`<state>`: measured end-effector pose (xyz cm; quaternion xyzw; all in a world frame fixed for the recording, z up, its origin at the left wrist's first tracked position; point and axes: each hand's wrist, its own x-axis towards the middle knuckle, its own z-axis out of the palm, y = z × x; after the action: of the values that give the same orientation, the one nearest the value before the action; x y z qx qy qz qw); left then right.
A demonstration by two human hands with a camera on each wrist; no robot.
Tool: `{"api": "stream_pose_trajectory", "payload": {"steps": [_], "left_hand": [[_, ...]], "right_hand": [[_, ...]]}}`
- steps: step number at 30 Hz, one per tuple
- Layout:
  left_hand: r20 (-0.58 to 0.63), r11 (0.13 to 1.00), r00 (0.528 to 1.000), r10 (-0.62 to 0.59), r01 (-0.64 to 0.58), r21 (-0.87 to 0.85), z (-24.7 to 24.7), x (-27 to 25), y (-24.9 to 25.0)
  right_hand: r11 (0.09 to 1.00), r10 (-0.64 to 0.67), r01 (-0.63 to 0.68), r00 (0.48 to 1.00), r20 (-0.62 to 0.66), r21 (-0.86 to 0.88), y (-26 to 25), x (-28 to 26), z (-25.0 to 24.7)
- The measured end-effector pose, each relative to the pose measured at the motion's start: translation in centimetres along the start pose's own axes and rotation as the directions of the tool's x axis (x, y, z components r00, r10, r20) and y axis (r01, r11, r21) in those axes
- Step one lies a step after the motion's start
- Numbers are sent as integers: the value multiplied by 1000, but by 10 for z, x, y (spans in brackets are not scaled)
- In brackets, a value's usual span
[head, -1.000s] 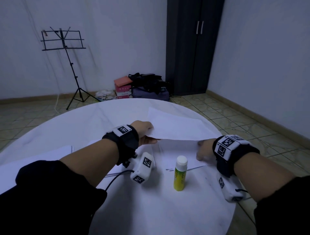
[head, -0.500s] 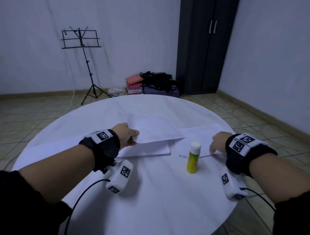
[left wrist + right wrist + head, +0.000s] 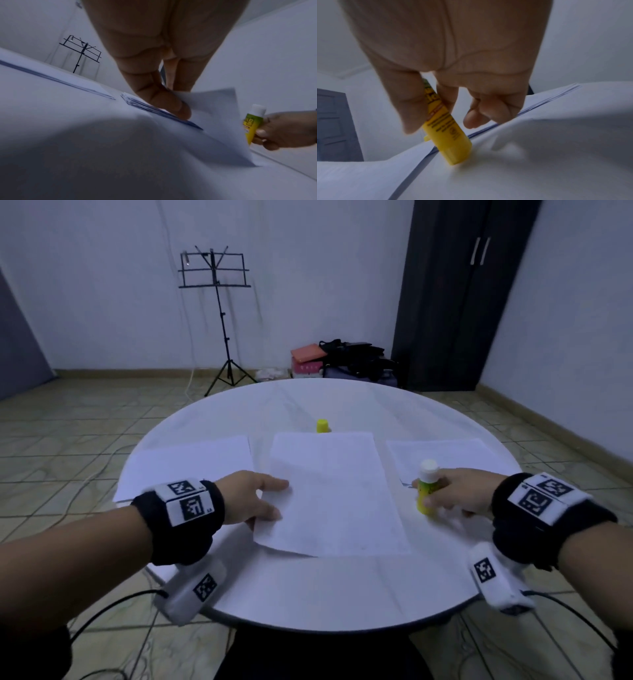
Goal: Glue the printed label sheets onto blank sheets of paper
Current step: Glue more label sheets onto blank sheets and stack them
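A white sheet point(image 3: 337, 494) lies in the middle of the round table point(image 3: 342, 594), its near-left corner lifted. My left hand point(image 3: 277, 498) pinches its left edge, thumb below and fingers above, as the left wrist view shows: left hand point(image 3: 180, 94), sheet point(image 3: 216, 106). My right hand point(image 3: 432, 495) grips a yellow glue stick point(image 3: 428, 471) with a white cap, just right of the sheet. In the right wrist view the glue stick point(image 3: 452, 135) is tilted, its base on the table, between the thumb and fingers of my right hand point(image 3: 428, 112).
A paper stack point(image 3: 191, 462) lies at the left and another stack point(image 3: 445, 455) at the right, behind the glue stick. A small yellow cap point(image 3: 322, 426) stands beyond the middle sheet. The table's near edge is close to my wrists.
My left hand carried the sheet leftwards and lowered it to the middle of the table. My right hand left the right-hand papers and took hold of the glue stick.
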<state>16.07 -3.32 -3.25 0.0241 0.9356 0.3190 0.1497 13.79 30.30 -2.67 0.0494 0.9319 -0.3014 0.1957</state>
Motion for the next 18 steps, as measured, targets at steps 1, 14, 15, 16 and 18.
{"api": "stream_pose_trajectory", "payload": {"steps": [1,14,15,16,18], "left_hand": [[32,999,999,-7,5,45,2,-3,0],[23,941,999,-41,31,338,17,-12,7],[23,925,999,-31,20,378,17,-12,8],[22,907,1000,-22,11,421,16,-13,8],[22,875,999,-32,17,483,14,-12,6]], "right_hand": [[999,-5,4,1000,-19,-36,-4,-3,1],[974,-198,213,966,-169,75,-94,-14,47],[972,-200,219,963,-182,87,-101,-13,51],[970,-207,227,960,-191,89,-108,-12,56],[959,-243,267,946,-213,90,-122,-12,64]]}}
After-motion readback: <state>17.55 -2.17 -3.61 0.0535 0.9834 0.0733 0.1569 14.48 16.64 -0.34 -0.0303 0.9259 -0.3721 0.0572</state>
